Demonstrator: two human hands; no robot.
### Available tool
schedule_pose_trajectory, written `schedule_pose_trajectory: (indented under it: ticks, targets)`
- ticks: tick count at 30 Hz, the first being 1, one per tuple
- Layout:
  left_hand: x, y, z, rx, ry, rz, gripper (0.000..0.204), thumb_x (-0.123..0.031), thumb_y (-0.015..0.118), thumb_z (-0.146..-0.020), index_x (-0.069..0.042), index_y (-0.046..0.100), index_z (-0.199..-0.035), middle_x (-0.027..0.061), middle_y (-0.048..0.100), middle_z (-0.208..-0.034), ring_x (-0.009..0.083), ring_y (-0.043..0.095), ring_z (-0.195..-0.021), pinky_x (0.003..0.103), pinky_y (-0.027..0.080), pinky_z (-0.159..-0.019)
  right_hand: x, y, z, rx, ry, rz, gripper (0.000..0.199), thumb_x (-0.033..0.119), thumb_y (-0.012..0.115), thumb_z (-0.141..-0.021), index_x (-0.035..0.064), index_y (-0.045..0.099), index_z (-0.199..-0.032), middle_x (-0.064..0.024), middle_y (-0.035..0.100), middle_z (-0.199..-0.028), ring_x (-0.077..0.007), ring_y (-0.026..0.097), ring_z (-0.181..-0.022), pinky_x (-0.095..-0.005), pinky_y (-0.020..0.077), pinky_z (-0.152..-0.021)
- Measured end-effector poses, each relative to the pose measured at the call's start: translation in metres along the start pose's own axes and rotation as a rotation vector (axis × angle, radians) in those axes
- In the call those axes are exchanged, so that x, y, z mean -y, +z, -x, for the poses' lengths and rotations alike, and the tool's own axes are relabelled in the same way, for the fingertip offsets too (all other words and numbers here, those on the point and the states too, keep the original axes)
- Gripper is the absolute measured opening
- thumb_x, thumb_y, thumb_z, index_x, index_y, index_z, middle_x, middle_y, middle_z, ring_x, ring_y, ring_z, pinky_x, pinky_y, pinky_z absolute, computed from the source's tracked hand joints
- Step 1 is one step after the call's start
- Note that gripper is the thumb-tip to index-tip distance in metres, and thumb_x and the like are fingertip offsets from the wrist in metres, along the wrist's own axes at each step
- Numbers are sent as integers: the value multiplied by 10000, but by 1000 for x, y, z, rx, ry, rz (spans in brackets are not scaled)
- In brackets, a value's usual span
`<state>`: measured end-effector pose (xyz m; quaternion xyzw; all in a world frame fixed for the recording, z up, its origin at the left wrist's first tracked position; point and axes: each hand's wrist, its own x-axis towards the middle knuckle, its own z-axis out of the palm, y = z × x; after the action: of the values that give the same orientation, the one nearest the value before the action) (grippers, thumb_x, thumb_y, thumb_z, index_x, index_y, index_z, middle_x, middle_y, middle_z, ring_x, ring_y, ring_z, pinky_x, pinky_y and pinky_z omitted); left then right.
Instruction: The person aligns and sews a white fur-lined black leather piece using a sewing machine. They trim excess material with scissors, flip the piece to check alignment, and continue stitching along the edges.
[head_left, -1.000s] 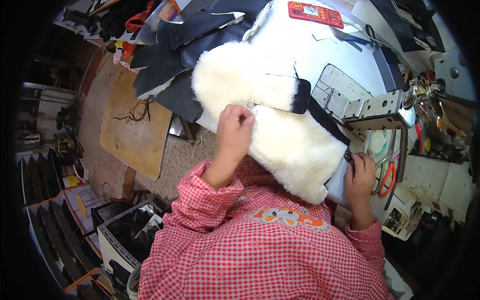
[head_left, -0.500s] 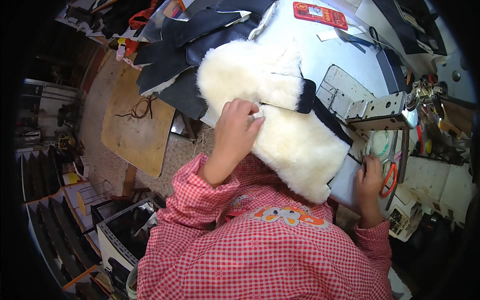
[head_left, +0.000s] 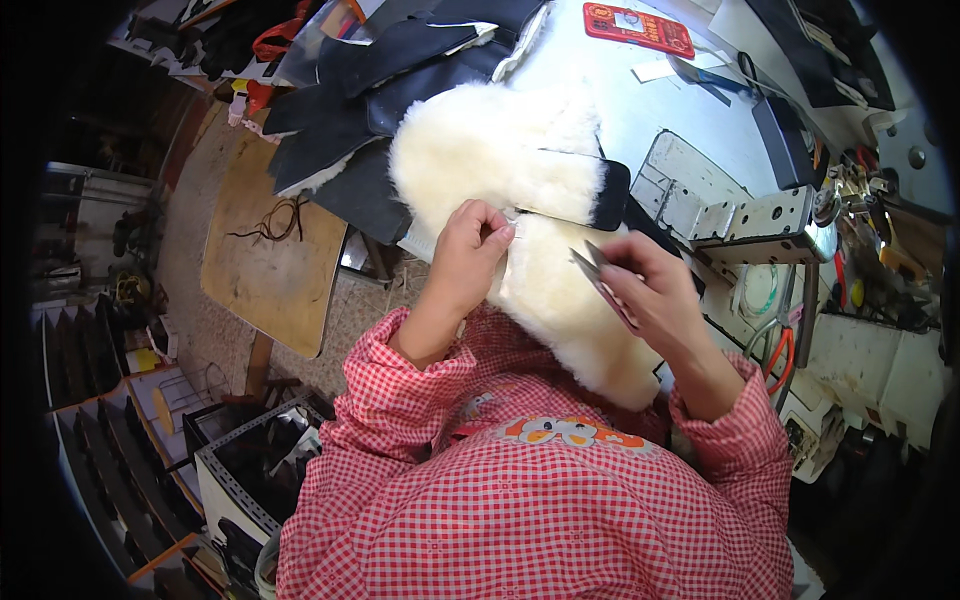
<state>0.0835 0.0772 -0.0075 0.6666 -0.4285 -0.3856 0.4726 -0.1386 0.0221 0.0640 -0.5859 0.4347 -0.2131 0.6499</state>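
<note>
- Left hand (head_left: 470,255): fingers pinched on a seam edge of the fleece (head_left: 520,215), pressing it down near the middle of the piece.
- Right hand (head_left: 650,290): closed around small scissors (head_left: 600,280), blades pointing left toward the pinch point, just beside the left fingertips.
- Fleece: cream, thick pile, lying on the pale table (head_left: 640,110) and hanging over its near edge toward the red checked shirt (head_left: 540,500). A dark strip (head_left: 610,195) lies across the middle of it.
- Dark panels (head_left: 400,70) are stacked past the fleece, upper left. Sewing machine (head_left: 740,205) sits just right of it; its needle area is not clear.
- Step, as I read it: trimming at the seam, probably a thread or stray pile. Can't tell whether the blades are on anything yet; the tips are too small to resolve.
- Next move calls for: keeping the pinched edge taut, tips right at the seam, a short snip clear of the left fingers and the backing.
- Risk: pile hides the blade tips, easy to nick the fleece.
</note>
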Motion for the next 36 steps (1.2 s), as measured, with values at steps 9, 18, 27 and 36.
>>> schedule_pose_trajectory:
  ticks: [9,18,27,36]
  targets:
    - [-10,-95,54,-85,-98,-647,121,-117,652,-860,-24,578,-880,103,618,-820,231,582,-731,331,468,-685,-2,-1,-59,-266,-288,333,129,55,583,-862,-20,617,-961,-134,647,-844,-221,620,-746,-327,496,-698]
    - [-9,-77,73,-260,306,-934,217,-123,714,-756,-54,641,-948,100,632,-1005,304,575,-944,384,478,-801,-11,-18,-113,-665,-755,1256,244,-15,599,-765,63,643,-992,-116,625,-952,-303,602,-878,-380,496,-754]
    - [-20,6,2,-74,445,-525,110,-42,644,-790,-28,576,-875,103,539,-831,283,535,-799,354,452,-743,-28,45,-59,-104,-584,507,223,9,613,-800,48,604,-1019,-132,581,-961,-311,613,-803,-385,505,-666]
    - [-7,-34,15,-30,359,-340,151,-15,561,-881,-14,601,-1027,98,614,-1002,232,600,-936,312,473,-836,-31,65,-54,-5,-622,891,296,255,724,-761,87,588,-963,-82,512,-900,-259,583,-800,-377,495,-650]
